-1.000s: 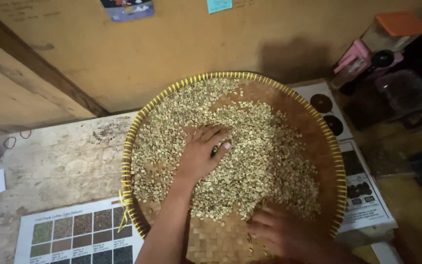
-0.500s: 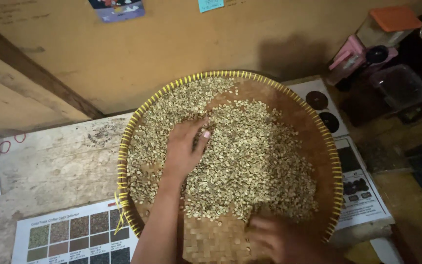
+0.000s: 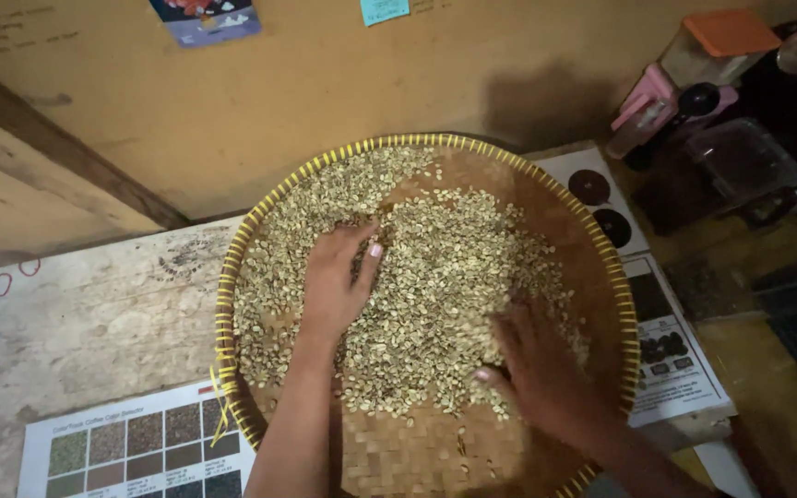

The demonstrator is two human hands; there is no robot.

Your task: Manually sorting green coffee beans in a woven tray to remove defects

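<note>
Right hand [image 3: 546, 373] blurred on beans [image 3: 445, 277]; tray [image 3: 232, 277] bottom cut off.

Left hand [image 3: 336, 281] at centre frame, slightly left, palm down, fingers [image 3: 362, 251] pointing toward the top of the frame, loosely together and a little curled, thumb tucked along the right edge, painted nail showing. Left forearm bare, running straight down to the bottom edge, left of centre. Right hand [image 3: 537, 369] at lower right of centre, palm down, blurred, fingers spread toward the upper left, thumb [image 3: 489, 378] jutting left. Right forearm slanting off to the lower right corner. Hands well apart, neither closed around anything.
</note>
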